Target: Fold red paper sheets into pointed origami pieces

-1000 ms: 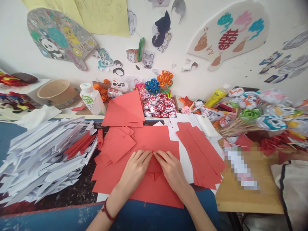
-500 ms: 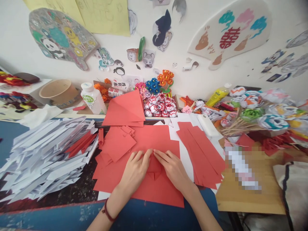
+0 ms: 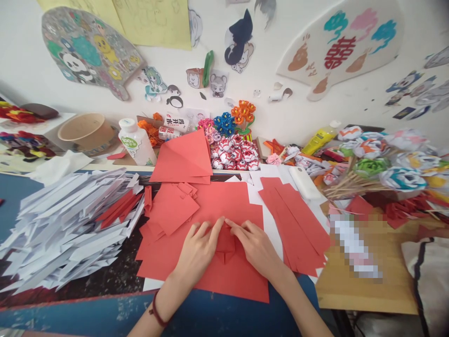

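Between my hands lies a small folded piece of red paper (image 3: pixel 225 244), its lower end creased into a point. My left hand (image 3: pixel 199 249) has its index fingertip at the paper's top, the other fingers curled beside it. From the other side my right hand (image 3: pixel 255 245) brings its fingertips to the same top edge; both thumbs are mostly hidden. Underneath is a large red paper sheet (image 3: pixel 242 281). Small red paper squares (image 3: pixel 180 213) lie just beyond my left hand, and red paper strips (image 3: pixel 291 224) are to the right.
A heap of folded white paper strips (image 3: pixel 70 224) covers the left side. Along the wall stand a white bottle (image 3: pixel 136 142), red-and-white paper flowers (image 3: pixel 235 153) and a yellow bottle (image 3: pixel 321 138). A white phone-like object (image 3: pixel 303 182) lies behind the strips; paper flowers on sticks (image 3: pixel 372 166) are at right.
Both hands stay at the folded red paper. My right fingertips have shifted slightly right along its top edge. The whole view has moved a little.
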The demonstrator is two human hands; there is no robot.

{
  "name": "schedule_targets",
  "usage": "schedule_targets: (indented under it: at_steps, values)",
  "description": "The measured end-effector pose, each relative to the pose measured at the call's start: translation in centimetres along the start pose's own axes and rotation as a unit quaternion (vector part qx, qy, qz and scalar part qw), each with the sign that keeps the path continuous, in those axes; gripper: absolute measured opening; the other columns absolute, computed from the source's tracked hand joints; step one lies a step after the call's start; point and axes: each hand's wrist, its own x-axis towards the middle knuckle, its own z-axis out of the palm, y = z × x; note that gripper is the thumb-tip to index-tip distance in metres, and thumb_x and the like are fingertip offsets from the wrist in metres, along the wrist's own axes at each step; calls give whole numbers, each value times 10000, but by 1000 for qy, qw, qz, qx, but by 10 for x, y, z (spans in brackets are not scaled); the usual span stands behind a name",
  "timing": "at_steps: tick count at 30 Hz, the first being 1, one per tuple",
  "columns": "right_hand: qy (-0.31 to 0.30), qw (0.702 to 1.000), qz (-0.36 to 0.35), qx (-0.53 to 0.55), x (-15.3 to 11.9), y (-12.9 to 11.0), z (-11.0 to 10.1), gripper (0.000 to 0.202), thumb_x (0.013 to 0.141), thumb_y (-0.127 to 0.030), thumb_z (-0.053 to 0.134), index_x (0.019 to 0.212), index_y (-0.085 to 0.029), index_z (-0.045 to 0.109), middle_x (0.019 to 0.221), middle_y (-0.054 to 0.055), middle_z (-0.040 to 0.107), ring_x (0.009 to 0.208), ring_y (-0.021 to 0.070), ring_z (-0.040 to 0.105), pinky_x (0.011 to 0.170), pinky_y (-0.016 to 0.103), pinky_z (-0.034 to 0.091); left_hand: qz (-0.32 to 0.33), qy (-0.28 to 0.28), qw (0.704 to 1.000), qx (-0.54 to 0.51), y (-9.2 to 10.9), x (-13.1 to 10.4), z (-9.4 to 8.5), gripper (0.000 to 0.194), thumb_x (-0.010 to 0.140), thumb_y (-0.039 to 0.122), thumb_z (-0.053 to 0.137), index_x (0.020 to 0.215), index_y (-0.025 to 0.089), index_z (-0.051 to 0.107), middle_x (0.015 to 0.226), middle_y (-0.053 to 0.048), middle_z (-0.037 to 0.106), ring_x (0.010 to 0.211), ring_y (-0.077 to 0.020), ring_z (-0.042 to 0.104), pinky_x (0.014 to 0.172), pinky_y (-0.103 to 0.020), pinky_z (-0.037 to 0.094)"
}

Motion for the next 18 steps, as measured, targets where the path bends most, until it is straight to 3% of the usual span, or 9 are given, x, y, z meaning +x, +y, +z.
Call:
schedule_targets:
  at_steps: [10, 18]
  values:
    - [-4, 999, -11, -44, -2, -6, 3, 435, 955, -37, 301, 1318, -127, 524, 974, 118, 644, 824, 194, 564, 742, 339, 514, -2, 8, 1000, -20, 1, 1, -4, 456, 924, 43, 426, 1374, 115, 410, 900, -93, 700, 989, -231, 596, 859, -381, 409]
    - [5, 998, -21, -56, -2, -6, 1, 386, 941, -31, 332, 1174, -164, 609, 1272, 119, 606, 834, 195, 561, 731, 357, 522, 8, 8, 1000, -7, 1, 3, -7, 460, 938, 51, 391, 1393, 118, 385, 912, -96, 704, 999, -222, 595, 836, -359, 418]
